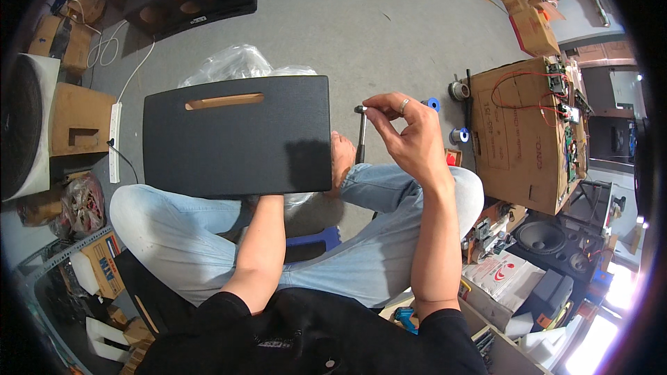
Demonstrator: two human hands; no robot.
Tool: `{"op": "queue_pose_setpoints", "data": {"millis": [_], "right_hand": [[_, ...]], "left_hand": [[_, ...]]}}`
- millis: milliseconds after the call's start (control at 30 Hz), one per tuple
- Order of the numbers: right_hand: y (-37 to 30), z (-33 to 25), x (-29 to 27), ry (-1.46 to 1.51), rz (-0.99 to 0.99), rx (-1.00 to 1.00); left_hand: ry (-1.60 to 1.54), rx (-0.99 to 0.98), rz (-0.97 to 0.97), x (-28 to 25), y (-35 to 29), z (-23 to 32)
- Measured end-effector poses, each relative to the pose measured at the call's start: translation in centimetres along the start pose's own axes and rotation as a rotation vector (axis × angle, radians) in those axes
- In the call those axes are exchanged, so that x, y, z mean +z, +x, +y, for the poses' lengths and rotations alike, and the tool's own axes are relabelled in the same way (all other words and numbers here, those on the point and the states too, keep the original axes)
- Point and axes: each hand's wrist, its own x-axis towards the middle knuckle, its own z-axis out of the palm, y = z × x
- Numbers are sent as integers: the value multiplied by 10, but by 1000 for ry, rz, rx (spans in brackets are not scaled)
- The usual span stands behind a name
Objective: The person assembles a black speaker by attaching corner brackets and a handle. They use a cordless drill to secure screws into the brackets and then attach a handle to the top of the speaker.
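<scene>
A black textured wooden box or panel (236, 135), its long handle slot showing bare wood, stands tilted over my crossed legs. My left forearm (264, 250) runs up behind its near edge, so my left hand is hidden there. To the right of the panel, my right hand (410, 132) is raised with thumb and forefinger pinched together. Those fingertips meet the black head of a slim tool (362, 128) with a silvery shaft and dark grip. Its exact kind is unclear. Beside its grip is my bare foot (340, 153).
Clear plastic wrapping (236, 62) lies beyond the panel. Black speaker cabinets (194, 0) stand at the far left, above a white power strip (115, 142). At right are wire spools (458, 135), a large carton (521, 135) carrying circuit boards, and a blue-and-black power tool (406, 319).
</scene>
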Motion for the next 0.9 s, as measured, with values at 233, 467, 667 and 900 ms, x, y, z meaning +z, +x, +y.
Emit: {"op": "queue_pose_setpoints", "data": {"millis": [233, 467, 667, 900], "right_hand": [[1, 1, 4, -28, -4, -8], [2, 0, 3, -27, -24, 21], [1, 2, 3, -37, -21, 25], [1, 1, 3, -25, -13, 42]], "left_hand": [[-15, 6, 2, -1, 0, 1], [-22, 13, 9, -3, -1, 1], [-17, 24, 8, -4, 0, 4], [-21, 29, 9, -5, -1, 5]]}}
